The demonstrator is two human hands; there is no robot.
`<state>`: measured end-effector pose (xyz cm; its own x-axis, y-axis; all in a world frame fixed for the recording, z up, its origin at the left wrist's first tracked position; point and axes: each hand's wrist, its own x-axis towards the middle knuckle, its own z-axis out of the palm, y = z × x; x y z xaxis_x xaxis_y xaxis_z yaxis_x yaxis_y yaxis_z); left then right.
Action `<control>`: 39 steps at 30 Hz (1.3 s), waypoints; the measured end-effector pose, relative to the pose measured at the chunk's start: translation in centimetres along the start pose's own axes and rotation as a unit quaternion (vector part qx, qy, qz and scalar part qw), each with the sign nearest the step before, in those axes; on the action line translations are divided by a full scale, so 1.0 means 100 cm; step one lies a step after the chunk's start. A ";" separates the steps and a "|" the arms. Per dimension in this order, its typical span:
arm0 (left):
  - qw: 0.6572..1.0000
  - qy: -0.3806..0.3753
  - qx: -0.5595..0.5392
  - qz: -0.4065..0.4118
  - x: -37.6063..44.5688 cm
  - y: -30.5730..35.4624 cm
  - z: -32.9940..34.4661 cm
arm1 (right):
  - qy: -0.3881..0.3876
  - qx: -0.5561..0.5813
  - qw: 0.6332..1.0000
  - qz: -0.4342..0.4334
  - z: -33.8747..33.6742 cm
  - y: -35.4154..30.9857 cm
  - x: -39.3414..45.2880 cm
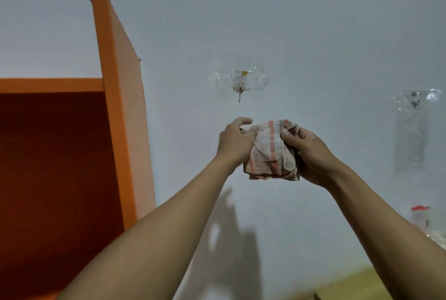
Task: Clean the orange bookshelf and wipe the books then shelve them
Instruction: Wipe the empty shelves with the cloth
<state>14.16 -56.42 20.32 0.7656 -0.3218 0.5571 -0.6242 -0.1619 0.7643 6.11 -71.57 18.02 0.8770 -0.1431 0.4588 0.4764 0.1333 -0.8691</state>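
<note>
Both hands, the left hand [235, 141] and right hand [311, 152], have fingers clamped on a grubby red-striped white cloth [271, 152] before the wall; the orange wooden bookshelf [115, 97] stands empty at left; no books show, so wiping and shelving seemingly remain.

Dim, soft focus, wide-angle edge distortion

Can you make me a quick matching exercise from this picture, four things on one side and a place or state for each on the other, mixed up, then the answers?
Things:
1. cloth
2. orange bookshelf
3. wall hook
4. left hand

Places or states:
A. stuck to the wall above the hands
B. folded up, held between both hands
C. standing at the left of the view
D. gripping the cloth's left side

Pairs: 1-B, 2-C, 3-A, 4-D. The right hand holds the cloth's other side.
</note>
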 end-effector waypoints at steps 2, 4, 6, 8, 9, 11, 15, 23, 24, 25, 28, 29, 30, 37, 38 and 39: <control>1.000 -0.013 -0.022 -0.015 -0.029 -0.004 -0.002 | 0.006 -0.010 1.000 0.025 0.003 0.004 -0.025; 0.999 -0.019 -0.024 -0.030 -0.061 -0.010 -0.004 | 0.005 -0.021 0.999 0.047 0.008 0.007 -0.053; 0.999 -0.022 -0.007 -0.044 -0.099 -0.015 -0.007 | 0.000 -0.030 0.997 0.073 0.018 0.010 -0.084; 0.998 -0.044 0.017 -0.052 -0.137 -0.021 -0.012 | -0.004 -0.042 0.994 0.104 0.032 0.013 -0.114; 0.997 -0.057 0.015 -0.057 -0.155 -0.024 -0.016 | -0.010 -0.044 0.992 0.119 0.040 0.014 -0.129; 0.994 -0.081 -0.031 -0.069 -0.188 -0.030 -0.028 | -0.029 -0.043 0.989 0.142 0.057 0.018 -0.156; 0.980 -0.134 -0.125 -0.072 -0.243 -0.038 -0.067 | -0.058 -0.035 0.984 0.162 0.101 0.022 -0.203; 0.984 -0.094 -0.104 -0.108 -0.339 -0.060 -0.184 | -0.048 -0.072 0.981 0.174 0.208 0.054 -0.248; 0.983 -0.081 -0.108 -0.122 -0.349 -0.064 -0.199 | -0.047 -0.071 0.981 0.176 0.225 0.060 -0.251; 0.981 -0.071 -0.118 -0.136 -0.357 -0.067 -0.214 | -0.048 -0.068 0.980 0.178 0.241 0.066 -0.253; 0.978 -0.034 -0.120 -0.167 -0.377 -0.075 -0.252 | -0.069 -0.068 0.978 0.187 0.284 0.084 -0.254; 0.976 -0.013 -0.120 -0.181 -0.382 -0.079 -0.263 | -0.079 -0.077 0.976 0.190 0.297 0.088 -0.254; 0.973 0.010 -0.121 -0.195 -0.385 -0.083 -0.274 | -0.085 -0.085 0.973 0.195 0.309 0.092 -0.255; 0.950 0.126 -0.122 -0.257 -0.392 -0.095 -0.318 | -0.010 0.072 0.944 0.322 0.367 0.131 -0.260; 0.951 0.141 -0.107 -0.253 -0.390 -0.099 -0.319 | -0.013 0.107 0.930 0.351 0.374 0.135 -0.261; 0.952 0.152 -0.087 -0.250 -0.387 -0.103 -0.320 | -0.022 0.133 0.919 0.370 0.379 0.138 -0.263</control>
<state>-4.07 -12.42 1.27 0.9866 0.0448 0.1571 -0.1544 -0.0573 0.9863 -7.94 -28.83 0.99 0.9661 0.1224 -0.2274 -0.2579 0.4141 -0.8729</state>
